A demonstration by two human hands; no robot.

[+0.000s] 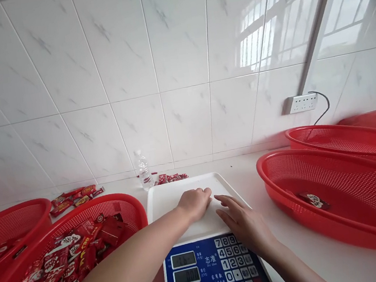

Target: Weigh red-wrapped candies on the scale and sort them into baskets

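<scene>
Both hands rest on the white tray (168, 196) of an electronic scale. My left hand (194, 203) lies on the tray with its fingers curled under, and whether anything is inside them is hidden. My right hand (242, 220) lies flat beside it, fingers stretched out, holding nothing. The scale's blue panel (214, 271) with displays and a keypad sits just below the hands.
A red mesh basket (120, 207) full of red packets is at the left, with another red basket (12, 221) behind it. At the right, a red basket (342, 203) holds one packet (314, 200), with more baskets (346, 141) behind. A water bottle (143, 169), loose packets (76, 197) and a power strip (300, 103) line the wall.
</scene>
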